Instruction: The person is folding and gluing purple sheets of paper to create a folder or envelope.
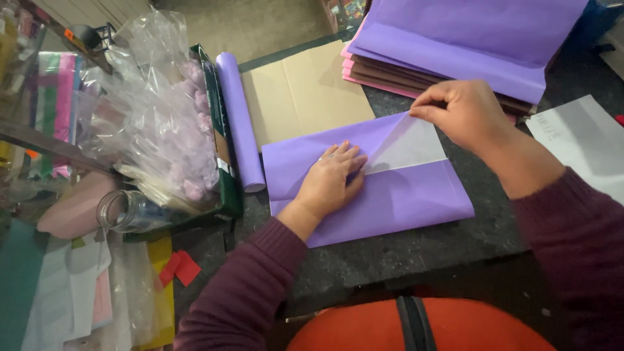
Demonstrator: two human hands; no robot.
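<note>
The left hand (333,179) lies flat, fingers spread, pressing the folded purple paper sheet (403,195) onto the dark table (455,253). The right hand (458,110) pinches the sheet's upper corner flap — lifted, white underside showing — just beside a stack of coloured paper (416,78).

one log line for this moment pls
left hand flat on folded purple paper sheet | right hand pinching its lifted corner | rolled purple paper tube beside
</note>
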